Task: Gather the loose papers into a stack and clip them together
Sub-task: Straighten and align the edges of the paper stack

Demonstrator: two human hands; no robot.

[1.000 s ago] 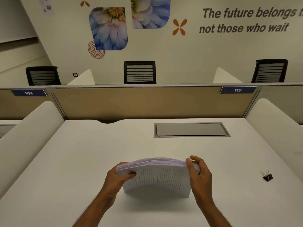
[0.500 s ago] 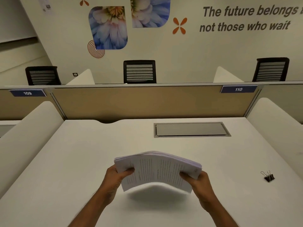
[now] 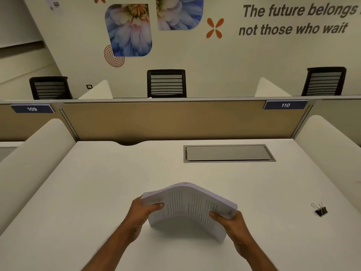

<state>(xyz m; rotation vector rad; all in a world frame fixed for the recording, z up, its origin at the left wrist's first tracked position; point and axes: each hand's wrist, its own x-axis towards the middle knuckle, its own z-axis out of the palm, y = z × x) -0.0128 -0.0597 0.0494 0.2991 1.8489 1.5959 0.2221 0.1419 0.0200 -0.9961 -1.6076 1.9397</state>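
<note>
A thick stack of printed papers [image 3: 187, 206] stands on its long edge on the white desk [image 3: 97, 192], bowed upward in the middle. My left hand [image 3: 142, 212] grips the stack's left end, thumb on the printed face. My right hand [image 3: 232, 222] grips its right end from below. A black binder clip [image 3: 320, 210] with silver handles lies alone on the desk, well to the right of my right hand.
A grey cable hatch [image 3: 228, 153] is set into the desk at the back. A tan partition [image 3: 175, 120] closes the far side, with white curved dividers [image 3: 29, 163] at the left and right. Black chairs [image 3: 166, 83] stand beyond it.
The stack was lifted off the desk half a second ago and its lower edge is down on the desk again. My right hand shifted from the top of the right end to below it.
</note>
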